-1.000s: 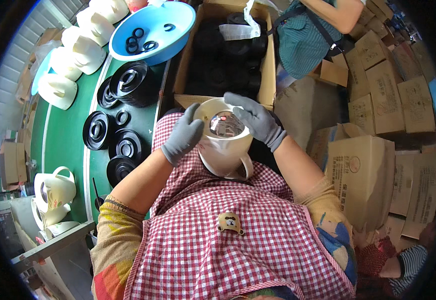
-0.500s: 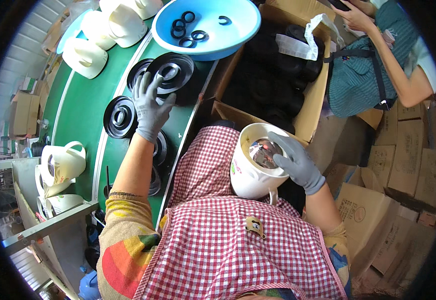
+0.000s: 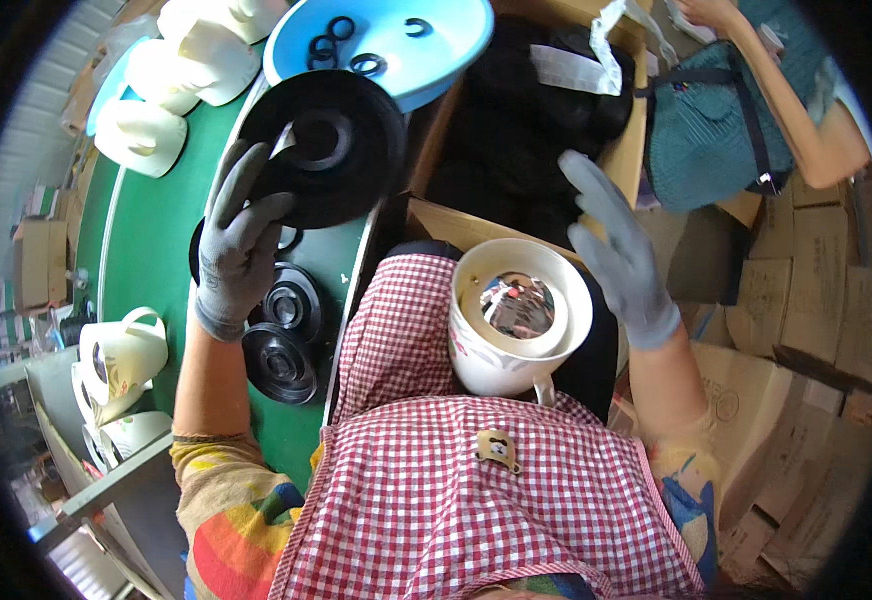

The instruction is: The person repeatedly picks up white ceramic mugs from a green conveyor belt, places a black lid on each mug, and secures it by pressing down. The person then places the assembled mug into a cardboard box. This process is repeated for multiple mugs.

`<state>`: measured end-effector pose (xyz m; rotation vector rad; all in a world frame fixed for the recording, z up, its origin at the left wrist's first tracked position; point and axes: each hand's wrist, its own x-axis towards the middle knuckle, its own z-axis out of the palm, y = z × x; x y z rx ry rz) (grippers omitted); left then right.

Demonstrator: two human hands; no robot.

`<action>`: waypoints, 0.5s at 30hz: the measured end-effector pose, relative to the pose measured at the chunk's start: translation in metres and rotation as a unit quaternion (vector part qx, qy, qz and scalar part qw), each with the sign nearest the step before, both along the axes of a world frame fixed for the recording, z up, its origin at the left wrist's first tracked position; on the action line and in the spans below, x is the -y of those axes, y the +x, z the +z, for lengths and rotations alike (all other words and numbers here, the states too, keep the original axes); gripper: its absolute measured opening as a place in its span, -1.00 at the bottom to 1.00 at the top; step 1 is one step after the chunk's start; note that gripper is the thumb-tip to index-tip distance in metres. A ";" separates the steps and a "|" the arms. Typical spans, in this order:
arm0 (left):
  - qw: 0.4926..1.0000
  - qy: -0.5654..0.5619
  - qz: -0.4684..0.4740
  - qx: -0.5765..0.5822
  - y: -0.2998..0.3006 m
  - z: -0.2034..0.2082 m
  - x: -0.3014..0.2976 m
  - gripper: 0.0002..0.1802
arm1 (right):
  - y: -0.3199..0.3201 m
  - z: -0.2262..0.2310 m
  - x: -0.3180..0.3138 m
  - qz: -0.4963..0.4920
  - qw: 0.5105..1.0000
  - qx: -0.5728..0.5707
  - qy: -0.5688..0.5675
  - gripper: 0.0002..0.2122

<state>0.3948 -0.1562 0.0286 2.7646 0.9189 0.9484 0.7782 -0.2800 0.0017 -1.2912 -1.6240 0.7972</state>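
My left hand (image 3: 234, 255), in a grey glove, grips the left edge of a broad round black plastic disc (image 3: 361, 150) with a raised ring in its middle. The disc is lifted above the green work surface, and part of the fingers is hidden. On my lap stands a white jug (image 3: 486, 362) with a handle towards me and a shiny metal round (image 3: 518, 305) inside its open top. To the right of the jug, my gloved right hand (image 3: 621, 245) is raised with fingers stretched out, apart from it. More black discs (image 3: 281, 362) lie on the green surface below my left hand.
A light blue basin (image 3: 436, 60) with several black rings stands at the far end. Beside it, a cardboard box (image 3: 476, 225) holds dark parts. White lids (image 3: 141, 135) and jugs (image 3: 126, 350) stand left. Another person's arm (image 3: 786, 110) is at right, near stacked cartons (image 3: 756, 305).
My left hand has picked up a black disc from the green surface. My right hand has let go of the jug and moved up and to the right.
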 end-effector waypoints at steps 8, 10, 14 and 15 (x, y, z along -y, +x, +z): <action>0.968 -0.113 -0.209 0.076 0.112 -0.006 -0.006 -0.54 | 0.026 -0.043 -0.036 -0.036 0.998 -0.045 -0.025 -0.68; 0.814 -0.449 -0.183 0.318 0.125 -0.043 0.007 -0.41 | 0.036 -0.055 -0.025 -0.059 0.982 0.125 0.127 -0.71; 0.537 -0.685 -0.259 0.419 0.157 -0.061 0.017 -0.37 | 0.029 -0.049 -0.007 -0.020 0.950 -0.311 -0.031 -0.62; 0.413 -0.754 -0.239 0.451 0.159 -0.064 0.025 -0.38 | 0.029 -0.050 -0.001 0.002 0.918 -0.396 -0.041 -0.58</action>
